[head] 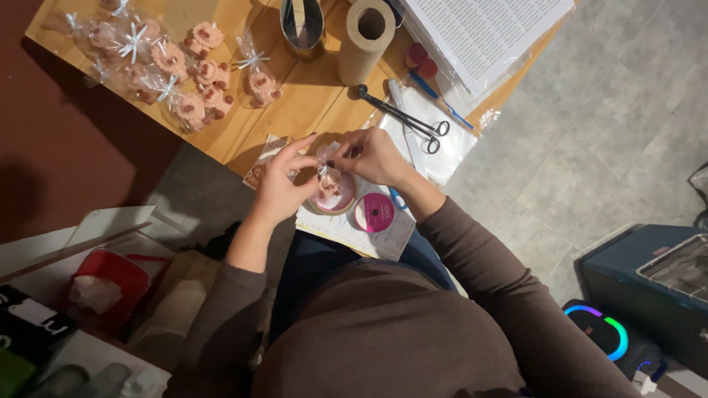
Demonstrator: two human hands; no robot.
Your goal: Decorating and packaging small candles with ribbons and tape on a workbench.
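Note:
Both hands work over my lap on a small clear bag (330, 182) that holds a pink bear-shaped treat. My left hand (282, 184) pinches the bag's neck from the left with fingers spread. My right hand (372, 156) grips the bag's top, where a thin white ribbon is tied. Just below the hands lie two ribbon spools, one beige-rimmed (335, 204) under the bag and one magenta (374, 212), on a sheet of paper (369, 239) on my knees.
A wooden table (310, 99) carries several wrapped pink treats (166, 70), a metal tin (302, 28), a cardboard roll (366, 40), scissors (402, 118) and printed sheets in plastic (479, 33). A red box (103, 291) stands at left, a speaker with lit ring (601, 332) at right.

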